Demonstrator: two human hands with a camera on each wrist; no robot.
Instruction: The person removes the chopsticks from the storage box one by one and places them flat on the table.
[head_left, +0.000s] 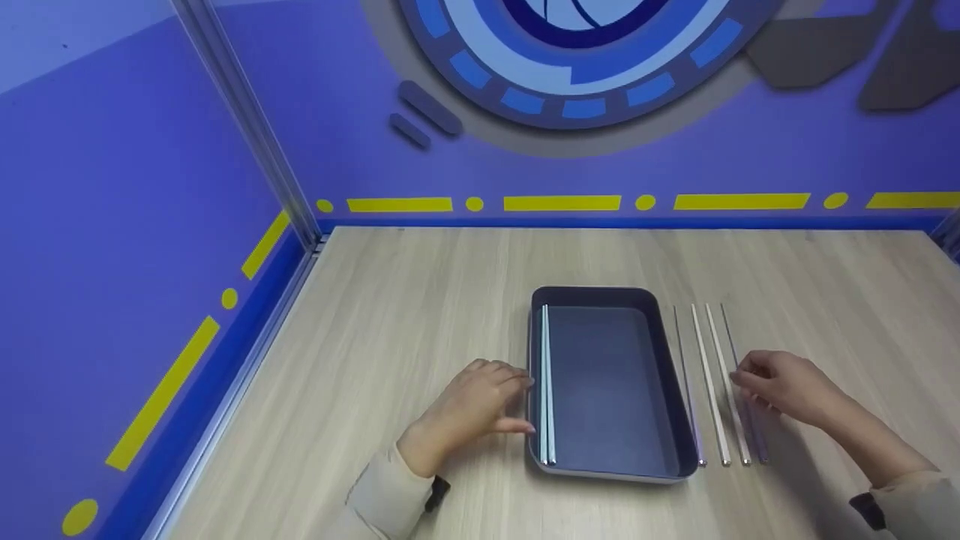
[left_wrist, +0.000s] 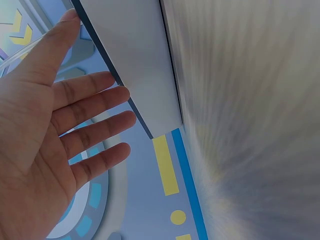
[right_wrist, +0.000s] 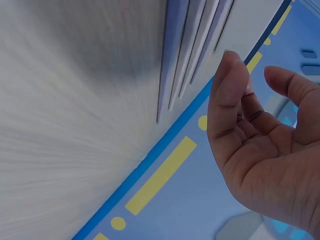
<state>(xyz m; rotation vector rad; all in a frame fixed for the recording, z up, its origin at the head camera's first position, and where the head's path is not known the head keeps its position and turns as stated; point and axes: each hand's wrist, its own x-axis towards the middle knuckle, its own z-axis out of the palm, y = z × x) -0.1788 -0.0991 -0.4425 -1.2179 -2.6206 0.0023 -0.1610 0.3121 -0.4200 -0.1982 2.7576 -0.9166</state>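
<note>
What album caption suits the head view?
Left hand at a dark tray holding two pale chopsticks; right hand by four more chopsticks.

The left hand (head_left: 472, 397) reaches inward, its four fingers (left_wrist: 97, 132) nearly straight and slightly spread, the thumb (left_wrist: 47, 57) well apart from them. The right hand (head_left: 791, 386) is bent inward — fingers loosely curled, thumb apart from them — with a bare stretch of forearm (head_left: 881, 446) behind it.

Tray (head_left: 611, 390) on table (head_left: 375, 300), two chopsticks (head_left: 550, 420) inside left, four chopsticks (head_left: 709, 382) right
</note>
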